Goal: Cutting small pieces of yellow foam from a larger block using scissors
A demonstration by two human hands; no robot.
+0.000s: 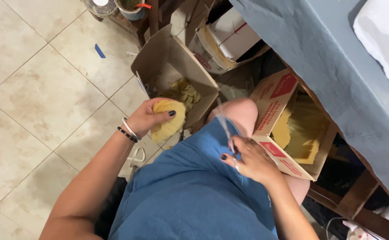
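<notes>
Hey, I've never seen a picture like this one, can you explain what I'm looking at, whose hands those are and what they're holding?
This is one picture from a camera worn on a person's head, looking straight down, so you see that person's own arms and lap, covered in blue fabric. There is no machine here, only two bare hands.

The left hand is closed around a round yellow piece of soft-looking material, held over an open cardboard box on the tiled floor; more yellow scraps lie inside it. The right hand rests on the lap and grips scissors, blurred in the picture, blades pointing away.

To the right, a second cardboard box holds larger yellow sheets. Above it hangs a grey-blue cloth, apparently over a table.
</notes>
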